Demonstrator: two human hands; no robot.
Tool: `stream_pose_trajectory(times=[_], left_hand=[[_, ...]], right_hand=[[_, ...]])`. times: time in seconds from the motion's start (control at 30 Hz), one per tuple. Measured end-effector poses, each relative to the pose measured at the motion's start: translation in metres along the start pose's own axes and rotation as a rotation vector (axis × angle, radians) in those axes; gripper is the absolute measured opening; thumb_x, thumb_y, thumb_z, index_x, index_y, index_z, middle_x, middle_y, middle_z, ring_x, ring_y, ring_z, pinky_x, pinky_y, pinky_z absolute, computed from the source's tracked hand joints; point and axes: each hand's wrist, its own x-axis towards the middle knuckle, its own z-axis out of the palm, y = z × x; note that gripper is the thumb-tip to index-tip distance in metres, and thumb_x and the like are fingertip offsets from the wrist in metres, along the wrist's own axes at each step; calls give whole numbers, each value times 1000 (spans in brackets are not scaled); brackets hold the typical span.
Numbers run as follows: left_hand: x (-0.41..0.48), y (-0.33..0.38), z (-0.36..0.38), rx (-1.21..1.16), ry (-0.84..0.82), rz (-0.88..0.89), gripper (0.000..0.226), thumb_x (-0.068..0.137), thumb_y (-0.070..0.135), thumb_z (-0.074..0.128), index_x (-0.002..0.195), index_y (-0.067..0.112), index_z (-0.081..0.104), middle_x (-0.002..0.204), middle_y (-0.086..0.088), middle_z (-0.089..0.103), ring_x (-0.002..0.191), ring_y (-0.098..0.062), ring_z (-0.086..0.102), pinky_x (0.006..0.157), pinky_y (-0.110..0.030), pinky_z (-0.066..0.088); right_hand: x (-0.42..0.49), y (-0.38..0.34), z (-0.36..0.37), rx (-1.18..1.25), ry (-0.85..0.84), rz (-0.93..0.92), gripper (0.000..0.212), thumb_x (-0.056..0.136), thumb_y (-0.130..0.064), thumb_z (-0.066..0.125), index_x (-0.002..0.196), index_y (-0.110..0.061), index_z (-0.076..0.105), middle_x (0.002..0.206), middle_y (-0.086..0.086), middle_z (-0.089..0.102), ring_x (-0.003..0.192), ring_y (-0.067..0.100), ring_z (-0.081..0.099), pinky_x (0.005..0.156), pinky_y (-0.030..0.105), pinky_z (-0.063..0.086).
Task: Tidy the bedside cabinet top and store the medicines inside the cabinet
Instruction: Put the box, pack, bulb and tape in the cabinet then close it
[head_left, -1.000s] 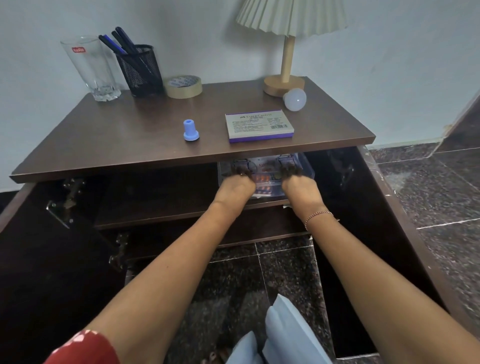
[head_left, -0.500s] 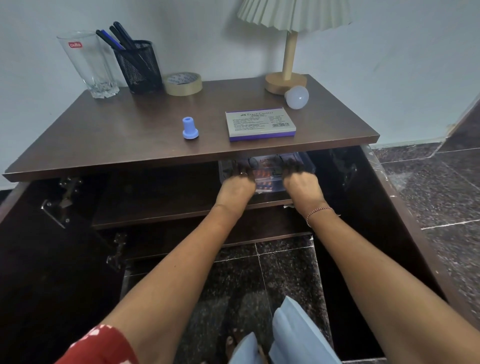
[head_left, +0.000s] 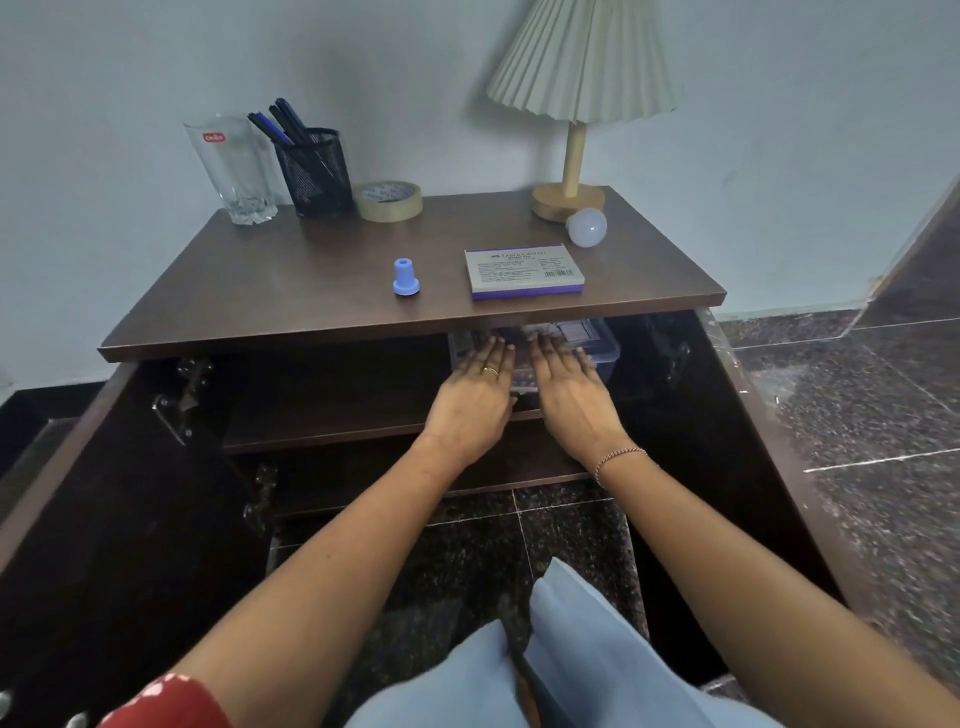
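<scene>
Inside, left hand (head_left: 470, 400), right hand (head_left: 571, 397) flat at medicine tub (head_left: 597, 345); above, Faber-Castell box (head_left: 523, 270)

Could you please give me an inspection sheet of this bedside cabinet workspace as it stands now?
Surface: brown cabinet top; left door and right door open.
Job's things: clear medicine box on the upper shelf inside.
Clutter: glass, pen holder, tape roll, lamp, loose bulb, blue cap, flat purple-edged box on top.
Hands: left hand and right hand, fingers straight, at the medicine box's front.
Cables: nothing seen.
Surroundings: pale wall, dark stone floor.
</scene>
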Motion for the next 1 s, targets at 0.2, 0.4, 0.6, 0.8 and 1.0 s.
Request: stream_pose_trajectory(times=[0.2, 0.4, 0.6, 0.8, 1.0], left_hand=[[-15, 0, -40, -19, 53, 2, 39, 98, 29, 34, 125, 11, 56, 121, -9, 64, 107, -20, 63, 81, -31, 52], [-16, -4, -92, -66, 210, -35, 25, 90, 25, 52, 74, 14, 68, 70, -4, 68, 62, -22, 66, 48, -28, 47], [31, -23, -128, -351, 266, -245, 25, 97, 20, 40, 104, 8, 60, 103, -9, 63, 94, -19, 59, 77, -30, 48], [54, -12, -121, -651, 43, -511, 35, 95, 14, 42, 124, -3, 54, 127, -19, 57, 118, -28, 51, 96, -32, 40], [51, -15, -99, -711, 100, -605, 39, 95, 11, 45, 132, 2, 51, 133, -15, 55, 125, -26, 48, 105, -33, 37]], right_hand=[[-13, -16, -41, 65, 164, -78, 40, 85, -8, 59, 124, -9, 52, 125, 12, 56, 119, 28, 54, 98, 38, 47], [-10, -18, -80, 69, 324, -126, 22, 84, -10, 60, 106, -8, 58, 108, 12, 58, 96, 28, 57, 78, 38, 51], [29, -5, -122, 223, 313, 203, 32, 94, -10, 43, 125, -2, 47, 126, 16, 45, 111, 28, 46, 91, 34, 44], [47, 9, -122, 504, 98, 444, 41, 98, -13, 41, 137, -2, 39, 134, 20, 45, 124, 31, 42, 106, 35, 33], [46, 8, -107, 487, 85, 395, 42, 101, -16, 39, 142, -7, 39, 128, 16, 58, 115, 27, 56, 104, 37, 42]])
